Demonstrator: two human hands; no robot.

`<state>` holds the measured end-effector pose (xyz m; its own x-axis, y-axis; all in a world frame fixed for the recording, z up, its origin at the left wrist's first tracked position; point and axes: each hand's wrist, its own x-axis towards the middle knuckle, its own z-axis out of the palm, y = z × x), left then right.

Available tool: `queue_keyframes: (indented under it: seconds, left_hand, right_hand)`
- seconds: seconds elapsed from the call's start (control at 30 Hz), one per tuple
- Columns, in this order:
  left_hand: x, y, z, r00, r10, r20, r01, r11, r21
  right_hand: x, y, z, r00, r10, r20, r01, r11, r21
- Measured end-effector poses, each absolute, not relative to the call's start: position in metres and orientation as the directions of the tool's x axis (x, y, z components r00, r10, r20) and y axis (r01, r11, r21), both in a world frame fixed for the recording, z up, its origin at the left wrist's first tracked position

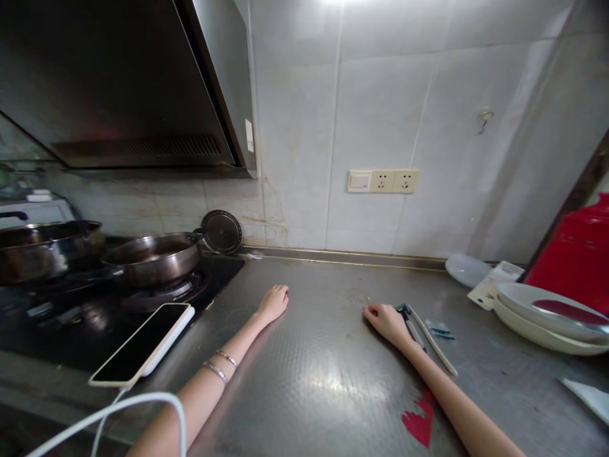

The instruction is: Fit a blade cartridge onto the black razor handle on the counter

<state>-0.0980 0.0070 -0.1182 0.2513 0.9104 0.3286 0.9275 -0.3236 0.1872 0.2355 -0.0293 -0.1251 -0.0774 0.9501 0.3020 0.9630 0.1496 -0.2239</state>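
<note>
My left hand [275, 303] rests on the steel counter [314, 355] left of the middle, its fingers curled in with nothing visible in them. Two bracelets [221, 367] circle the left wrist. On the right, my right hand [384, 320] lies on the counter, fingers curled and no object showing in the grip. Close beside it, partly behind the wrist, is a dark green and grey tool [413, 327] with a pale curved strip [434, 344]. A small packet with teal pieces [440, 331] lies right of that strip. Under the right forearm's edge is a torn red piece [419, 420].
A phone [140, 346] with a white cable [157, 397] lies at the left by the stove [52, 343]. Pans [159, 260] stand on the burners below a range hood [118, 82]. Stacked dishes [547, 327], a clear lid [469, 271] and a red container [575, 254] are at the right.
</note>
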Motion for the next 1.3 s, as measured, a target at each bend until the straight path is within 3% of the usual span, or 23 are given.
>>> queue_keyframes:
  seconds: [0.6, 0.77, 0.9, 1.03, 1.1, 1.2, 1.3]
  left_hand:
    - [-0.101, 0.013, -0.129, 0.282, 0.911, 0.301, 0.926, -0.341, 0.164]
    - [-0.102, 0.013, -0.131, 0.279, 0.909, 0.310, 0.927, -0.339, 0.159]
    - [-0.102, 0.014, -0.131, 0.283, 0.904, 0.319, 0.926, -0.344, 0.154]
    - [-0.102, 0.014, -0.130, 0.286, 0.903, 0.320, 0.926, -0.347, 0.151]
    - [-0.102, 0.014, -0.129, 0.286, 0.904, 0.319, 0.926, -0.347, 0.152]
    - [-0.101, 0.014, -0.129, 0.284, 0.904, 0.319, 0.925, -0.345, 0.157]
    - [-0.101, 0.014, -0.128, 0.280, 0.905, 0.320, 0.925, -0.343, 0.162]
  right_hand:
    - [0.233, -0.033, -0.123, -0.074, 0.958, 0.277, 0.961, 0.143, -0.237]
    - [0.236, -0.029, -0.123, -0.042, 0.963, 0.267, 0.899, 0.153, -0.410]
    - [0.251, -0.024, -0.102, -0.070, 0.981, 0.179, 0.763, 0.168, -0.624]
    - [0.282, -0.028, -0.070, -0.037, 0.996, 0.083, 0.683, 0.086, -0.725]
    - [0.300, -0.034, -0.062, -0.005, 1.000, -0.004, 0.741, 0.001, -0.671]
    - [0.321, -0.046, -0.063, 0.067, 0.986, -0.156, 0.866, -0.135, -0.481]
    - [0.330, -0.060, -0.073, 0.088, 0.969, -0.231, 0.913, -0.171, -0.370]
